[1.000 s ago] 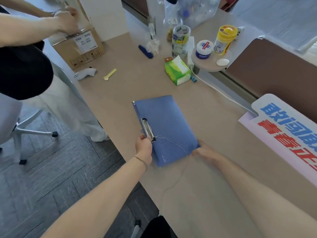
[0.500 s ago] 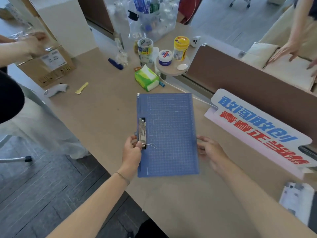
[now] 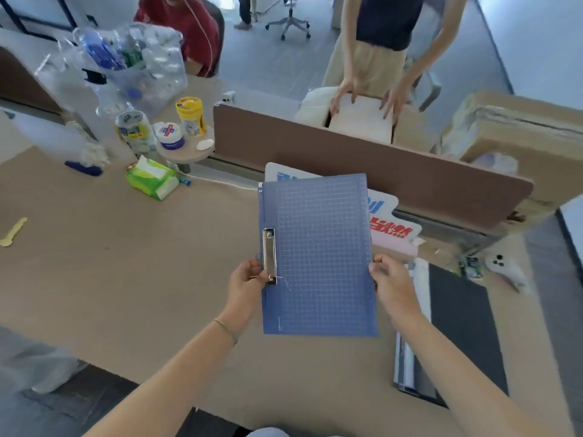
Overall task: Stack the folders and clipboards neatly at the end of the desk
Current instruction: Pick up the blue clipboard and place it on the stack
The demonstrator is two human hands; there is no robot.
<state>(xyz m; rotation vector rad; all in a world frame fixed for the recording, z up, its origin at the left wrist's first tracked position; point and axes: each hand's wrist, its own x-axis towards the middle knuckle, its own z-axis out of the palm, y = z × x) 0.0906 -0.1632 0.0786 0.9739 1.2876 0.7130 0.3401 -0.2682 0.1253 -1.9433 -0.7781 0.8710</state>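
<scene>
A blue gridded clipboard (image 3: pixel 318 257) with a metal clip on its left edge is held above the tan desk (image 3: pixel 126 263). My left hand (image 3: pixel 247 283) grips its left edge at the clip. My right hand (image 3: pixel 391 285) pinches its right edge. To the right, a dark folder (image 3: pixel 457 329) lies flat on the desk on top of lighter folders whose edges show at its left side.
A white sign with blue and red letters (image 3: pixel 388 222) lies behind the clipboard against a brown divider (image 3: pixel 362 162). A green tissue pack (image 3: pixel 151 181), jars and a bag of bottles (image 3: pixel 126 64) stand at the back left. A white phone (image 3: pixel 504 269) lies far right. Another person stands beyond the divider.
The clipboard has been lifted off the desk and carried to the right, toward the dark folder. Both hands have stayed on its edges. The view has swung right.
</scene>
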